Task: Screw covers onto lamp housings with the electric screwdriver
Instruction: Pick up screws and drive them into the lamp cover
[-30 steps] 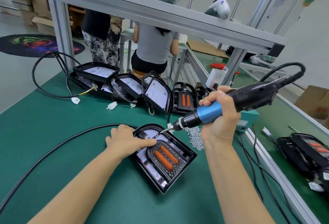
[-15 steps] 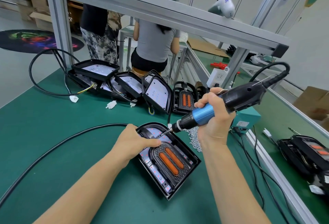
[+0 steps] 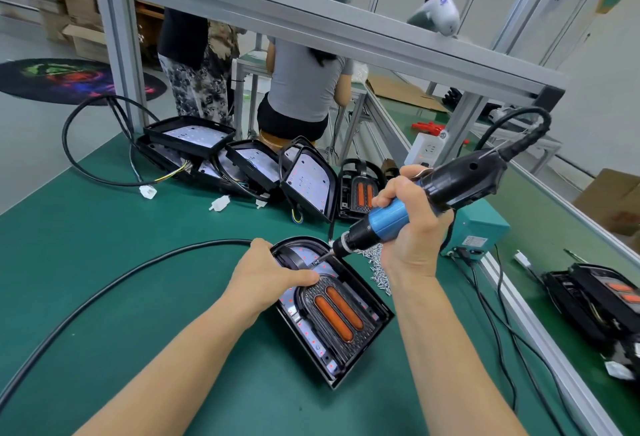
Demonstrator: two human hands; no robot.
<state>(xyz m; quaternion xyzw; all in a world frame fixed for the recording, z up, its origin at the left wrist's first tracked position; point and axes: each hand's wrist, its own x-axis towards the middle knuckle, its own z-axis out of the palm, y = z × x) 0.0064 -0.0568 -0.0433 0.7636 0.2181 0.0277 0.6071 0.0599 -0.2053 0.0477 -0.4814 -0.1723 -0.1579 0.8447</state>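
— Changed since a second ago? 
— Bit tip of the electric screwdriver point(image 3: 408, 214) now down at the upper end of the cover point(image 3: 332, 311), no longer hovering above it. Probably seating a screw; the screw itself too small to tell. 
— Hands? 
— Right hand point(image 3: 412, 227) wrapped round the blue barrel. Left hand point(image 3: 266, 279) pressing on the lamp housing point(image 3: 346, 366), thumb along the cover edge, other fingers hidden. 
— Housing's place? 
— Flat on the green surface point(image 3: 104, 262), just beside the pile of loose screws point(image 3: 375, 269). More housings point(image 3: 242, 158) stacked behind, untouched. 
— Meaning for the task? 
— Likely one fastening under way, others pending. 
— Any writing? 
— Label on the teal power box point(image 3: 479, 227) and signs on the far frame, unreadable; nothing legible on the driver.
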